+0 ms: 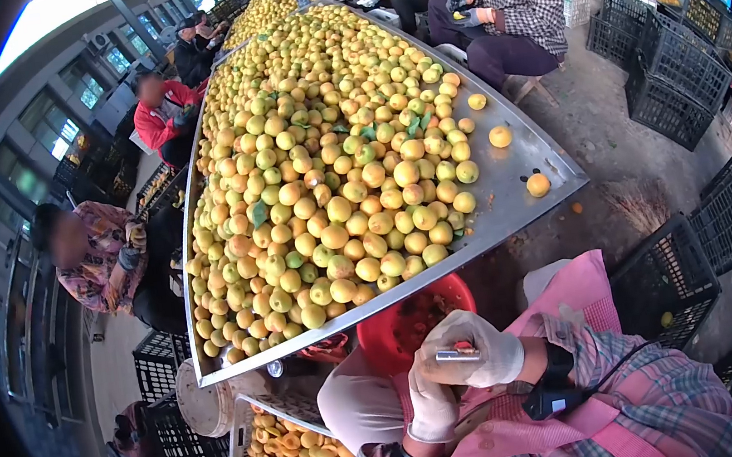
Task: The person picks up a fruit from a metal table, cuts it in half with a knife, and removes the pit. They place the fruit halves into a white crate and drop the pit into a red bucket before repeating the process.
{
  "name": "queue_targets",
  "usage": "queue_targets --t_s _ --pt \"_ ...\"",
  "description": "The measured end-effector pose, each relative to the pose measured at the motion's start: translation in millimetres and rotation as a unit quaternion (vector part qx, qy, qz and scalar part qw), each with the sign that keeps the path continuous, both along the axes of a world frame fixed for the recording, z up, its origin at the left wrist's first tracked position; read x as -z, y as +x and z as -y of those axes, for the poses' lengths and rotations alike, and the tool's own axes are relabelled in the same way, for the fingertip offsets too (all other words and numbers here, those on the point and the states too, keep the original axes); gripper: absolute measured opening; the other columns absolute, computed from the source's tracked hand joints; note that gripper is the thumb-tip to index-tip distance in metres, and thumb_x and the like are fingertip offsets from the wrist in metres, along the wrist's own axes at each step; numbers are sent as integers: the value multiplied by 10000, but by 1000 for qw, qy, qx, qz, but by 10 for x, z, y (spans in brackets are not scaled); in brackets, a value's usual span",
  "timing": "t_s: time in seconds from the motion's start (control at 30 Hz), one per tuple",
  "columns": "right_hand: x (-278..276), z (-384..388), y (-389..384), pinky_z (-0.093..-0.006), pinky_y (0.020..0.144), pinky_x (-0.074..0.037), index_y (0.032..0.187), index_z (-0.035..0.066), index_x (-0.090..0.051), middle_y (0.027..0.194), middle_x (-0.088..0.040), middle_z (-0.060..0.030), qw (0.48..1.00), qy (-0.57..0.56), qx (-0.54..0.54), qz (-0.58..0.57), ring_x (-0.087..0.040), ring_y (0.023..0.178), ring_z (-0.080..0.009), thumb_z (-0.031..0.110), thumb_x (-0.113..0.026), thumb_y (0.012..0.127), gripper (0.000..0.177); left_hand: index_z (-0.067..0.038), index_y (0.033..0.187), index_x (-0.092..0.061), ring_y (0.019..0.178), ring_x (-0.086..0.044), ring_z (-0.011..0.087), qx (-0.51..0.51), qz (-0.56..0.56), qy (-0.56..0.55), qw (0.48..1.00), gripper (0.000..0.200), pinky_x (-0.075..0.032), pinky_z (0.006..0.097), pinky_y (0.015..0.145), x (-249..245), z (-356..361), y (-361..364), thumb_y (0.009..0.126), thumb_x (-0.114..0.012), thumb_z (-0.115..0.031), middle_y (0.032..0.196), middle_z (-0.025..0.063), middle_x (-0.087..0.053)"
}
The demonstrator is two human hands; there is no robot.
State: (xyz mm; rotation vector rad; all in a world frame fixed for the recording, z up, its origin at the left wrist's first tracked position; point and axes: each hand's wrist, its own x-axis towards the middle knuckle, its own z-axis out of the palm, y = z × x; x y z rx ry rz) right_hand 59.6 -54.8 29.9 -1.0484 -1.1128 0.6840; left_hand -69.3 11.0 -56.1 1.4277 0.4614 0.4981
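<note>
Apricots (373, 174), heaped on metal table (512, 188). Probably light, smooth, firm but easily bruised; best cupped lightly round the middle. Right hand (498, 354) closed on small metal tool (457, 355); left hand (431, 408) close against it, grip hidden, can't tell.

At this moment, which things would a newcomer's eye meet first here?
The great heap of yellow-orange apricots, spread over the metal table, would surely come first. Next, probably, the bright red bucket below the table's near edge, then the crate of halved apricots at lower left.
</note>
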Motion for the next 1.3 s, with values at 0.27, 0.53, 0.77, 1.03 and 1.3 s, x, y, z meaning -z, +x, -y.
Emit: queue_targets --t_s 0.27,0.53,0.77,1.03,1.3 --pt "-15 35 -95 -312 485 -319 588 38 -430 521 -376 -27 999 7 34 -29 -381 499 -104 97 -630 879 358 -34 1171 -524 901 -637 192 70 -40 21 997 276 -522 311 748 124 -113 -104 902 -551 -92 1000 81 -614" --pt "24 -68 23 -255 441 -348 650 74 -468 547 -468 5 898 -6 188 -397 -441 447 -88 140 -550 909 280 26 1168 -505 703 -601 230 -47 18 -129 990 267 -494 309 596 -146 38 236 931 -411 -52 917 152 -592" --pt "-66 -106 -27 -235 460 -343 634 15 -491 526 -447 34 920 -88 137 -356 -421 506 -20 92 -631 861 278 28 1035 -529 772 -600 350 -38 11 253 967 185 -492 375 648 -138 -37 220 862 -506 -34 932 188 -594" --pt "-21 -16 -86 -337 503 -367 662 4 -526 570 -462 -97 997 22 79 -9 -484 508 -231 56 -671 813 216 -16 1072 -567 901 -623 187 -36 18 -76 996 309 -509 334 773 90 61 -29 962 -541 -304 991 72 -633" --pt "32 27 -178 -346 468 -301 605 48 -334 549 -335 -82 990 87 103 50 -353 479 -235 21 -662 818 391 -14 1189 -524 954 -634 202 159 -35 372 914 469 -505 334 871 38 -227 -22 838 -725 -250 1015 85 -642"
